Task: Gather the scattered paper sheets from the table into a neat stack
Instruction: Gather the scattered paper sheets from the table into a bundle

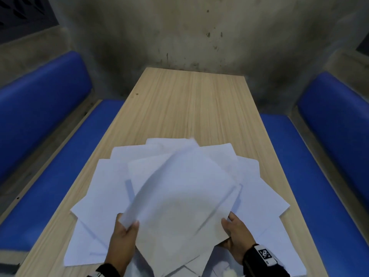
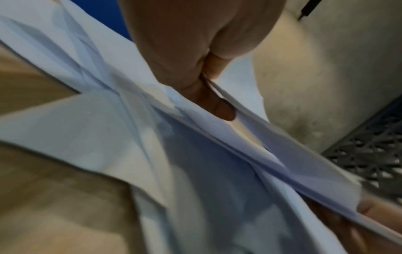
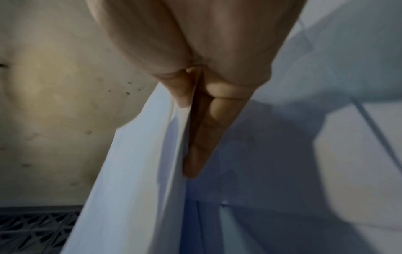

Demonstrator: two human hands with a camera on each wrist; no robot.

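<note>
White sheets: a lifted bunch of paper sheets (image 1: pixel 179 198) held tilted above the tabletop (image 1: pixel 189 100), near its 6 o'clock end.
Left hand (image 1: pixel 124 234): grip pinching the bunch's edge at 8 o'clock, thumb on top.
Right hand (image 1: pixel 237 236): grip pinching the edge at 4 o'clock.
Loose sheets (image 1: pixel 103 188): fanned, overlapping beneath the bunch.
Blue benches (image 1: pixel 311 176): at 3 and 9 o'clock.

Far half of table (image 1: pixel 191 100) bare, open reach. Near half covered by overlapping paper sheets (image 1: pixel 111 188). Blue benches (image 1: pixel 50 176) flank left and right; wall (image 1: pixel 179 37) closes far end.
</note>
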